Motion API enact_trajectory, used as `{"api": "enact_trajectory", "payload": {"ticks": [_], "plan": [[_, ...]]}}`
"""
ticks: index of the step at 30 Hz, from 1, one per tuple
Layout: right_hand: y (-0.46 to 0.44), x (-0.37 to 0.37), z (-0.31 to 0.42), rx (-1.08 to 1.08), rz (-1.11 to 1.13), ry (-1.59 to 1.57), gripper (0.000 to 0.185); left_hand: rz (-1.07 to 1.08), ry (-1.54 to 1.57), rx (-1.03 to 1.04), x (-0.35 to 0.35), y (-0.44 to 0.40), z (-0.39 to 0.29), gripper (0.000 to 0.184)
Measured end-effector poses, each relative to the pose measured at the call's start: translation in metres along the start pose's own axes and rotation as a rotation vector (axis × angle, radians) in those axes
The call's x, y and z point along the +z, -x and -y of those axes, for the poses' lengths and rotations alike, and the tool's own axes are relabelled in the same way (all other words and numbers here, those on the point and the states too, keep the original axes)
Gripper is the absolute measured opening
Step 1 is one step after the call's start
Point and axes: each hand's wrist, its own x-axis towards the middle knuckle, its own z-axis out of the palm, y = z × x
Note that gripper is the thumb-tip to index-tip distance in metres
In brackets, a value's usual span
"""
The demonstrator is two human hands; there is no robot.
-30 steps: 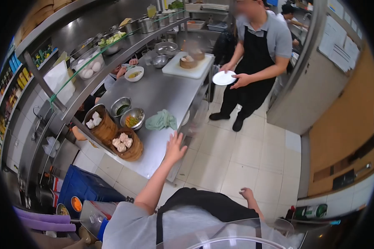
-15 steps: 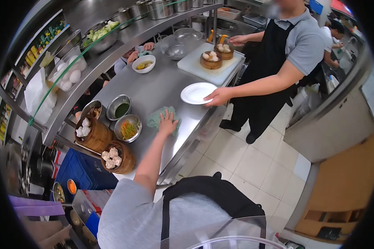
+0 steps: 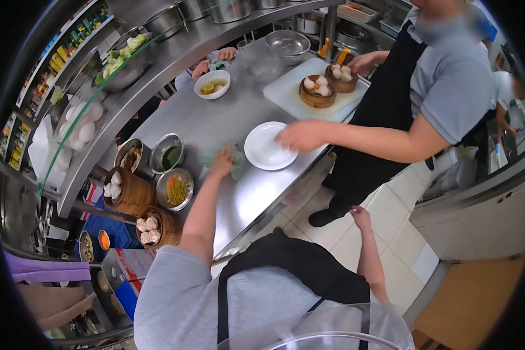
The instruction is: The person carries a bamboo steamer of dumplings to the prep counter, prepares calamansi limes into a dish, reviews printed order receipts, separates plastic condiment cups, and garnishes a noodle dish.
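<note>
My left hand [image 3: 221, 162] presses on a thin green cloth [image 3: 237, 158] on the steel table, its fingers drawn in on the fabric. My right hand [image 3: 361, 218] hangs low over the floor beside the table, fingers pinched; a tiny pale thing may show at the tips. Just right of the cloth is a white plate [image 3: 267, 153], with a co-worker's blurred hand [image 3: 303, 136] at its edge. Left of the cloth stand a metal bowl of shredded vegetables [image 3: 177, 189] and a bowl of green sauce [image 3: 170, 156].
Bamboo steamers [image 3: 135, 198] of dumplings line the table's left end. Two more steamers [image 3: 317, 92] sit on a white board [image 3: 280, 93] near the co-worker [image 3: 385, 128]. A soup bowl [image 3: 220, 80] stands farther back. A steel shelf [image 3: 175, 76] overhangs the left side.
My left hand has slid slightly left with the cloth and its fingers have drawn in. My right hand has come into view. The co-worker's plate has moved down and left, closer to the cloth.
</note>
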Motion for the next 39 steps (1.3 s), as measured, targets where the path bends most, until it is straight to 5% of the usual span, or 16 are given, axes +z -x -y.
{"api": "enact_trajectory", "payload": {"ticks": [7,14,17,18,20,23,39], "plan": [[0.003,0.044,0.145,-0.244,0.560,-0.318,0.031,-0.092,0.007,-0.134,-0.021,-0.023,0.025,0.050],[-0.033,0.033,0.218,-0.323,0.427,-0.441,0.031,-0.430,-0.073,-0.122,-0.047,0.011,-0.028,0.048],[-0.070,0.038,0.214,-0.389,0.325,-0.442,0.028,-0.564,0.289,0.015,-0.021,0.033,-0.051,0.038],[-0.083,0.040,0.212,-0.355,0.323,-0.461,0.027,-0.539,0.292,-0.012,-0.008,0.038,-0.058,0.038],[-0.103,0.042,0.212,-0.359,0.361,-0.471,0.026,-0.282,0.881,-0.273,0.005,0.043,-0.065,0.036],[-0.109,0.031,0.230,-0.211,0.387,-0.559,0.026,-0.206,1.145,-0.399,-0.001,0.039,-0.057,0.034],[-0.140,0.029,0.291,-0.228,0.370,-0.700,0.035,-0.151,1.285,-0.418,-0.024,0.055,-0.011,0.031]]}}
